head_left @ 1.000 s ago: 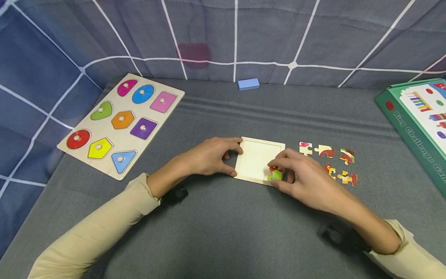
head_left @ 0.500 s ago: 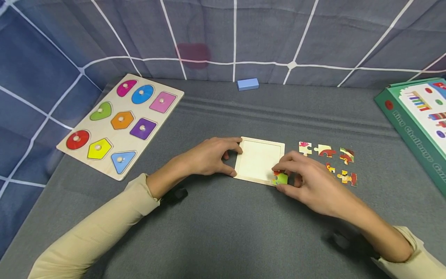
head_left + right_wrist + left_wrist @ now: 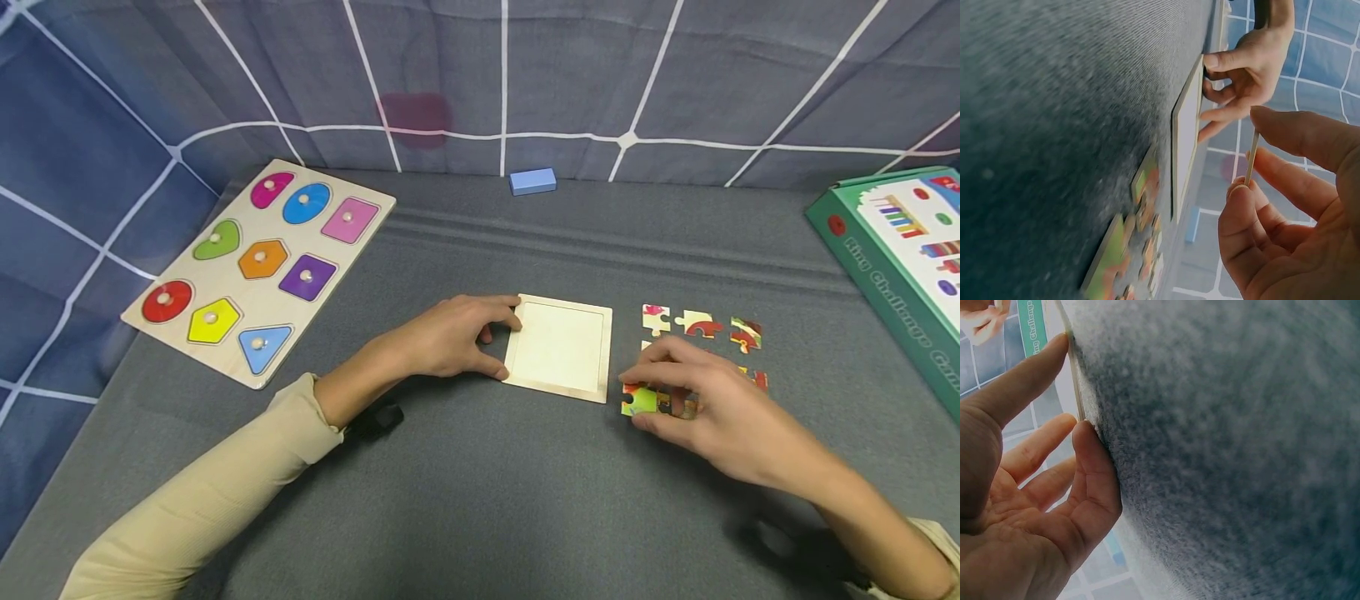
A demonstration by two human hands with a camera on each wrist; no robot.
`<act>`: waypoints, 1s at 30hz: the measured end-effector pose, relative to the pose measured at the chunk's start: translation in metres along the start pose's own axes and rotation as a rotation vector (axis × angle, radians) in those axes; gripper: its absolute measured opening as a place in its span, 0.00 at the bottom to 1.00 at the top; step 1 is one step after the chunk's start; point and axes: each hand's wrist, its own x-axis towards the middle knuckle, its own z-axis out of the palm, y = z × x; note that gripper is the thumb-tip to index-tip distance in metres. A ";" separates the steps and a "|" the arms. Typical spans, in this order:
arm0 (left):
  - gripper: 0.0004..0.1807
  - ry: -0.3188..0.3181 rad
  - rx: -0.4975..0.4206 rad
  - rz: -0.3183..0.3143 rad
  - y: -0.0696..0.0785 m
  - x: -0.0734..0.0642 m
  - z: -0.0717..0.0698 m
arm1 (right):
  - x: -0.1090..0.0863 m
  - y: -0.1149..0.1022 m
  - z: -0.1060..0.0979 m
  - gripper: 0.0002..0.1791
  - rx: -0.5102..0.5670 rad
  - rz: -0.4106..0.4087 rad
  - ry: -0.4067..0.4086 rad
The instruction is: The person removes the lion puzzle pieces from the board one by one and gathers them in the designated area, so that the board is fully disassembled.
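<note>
In the head view my left hand [image 3: 453,337] rests at the left side of a square wooden puzzle tray [image 3: 607,358], with fingertips and thumb spread along that edge. The tray's recess holds no piece. My right hand [image 3: 705,400], right of the tray, pinches a green and red jigsaw piece [image 3: 639,402] between thumb and fingertips. In the right wrist view this jigsaw piece [image 3: 1252,156] is thin and edge-on, held above the table. Several loose jigsaw pieces [image 3: 702,324] lie right of the tray; my right hand partly covers the nearer ones.
A wooden peg board [image 3: 285,312] with coloured shapes lies at the left. A small blue block [image 3: 533,182] stands at the back, by the grid-patterned cloth [image 3: 570,83]. At the far right is a green game box [image 3: 870,275].
My right hand has moved right and slightly nearer with its jigsaw piece, from over the tray's lower right corner to beside the loose pieces. My left hand and the tray have stayed put.
</note>
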 end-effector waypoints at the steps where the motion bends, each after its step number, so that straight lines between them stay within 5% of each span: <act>1: 0.30 -0.002 0.001 -0.003 0.000 0.000 0.000 | -0.002 0.001 -0.001 0.21 0.004 0.005 0.003; 30: 0.30 -0.012 0.011 -0.020 0.002 0.000 -0.001 | -0.058 0.034 -0.022 0.28 -0.154 0.055 0.074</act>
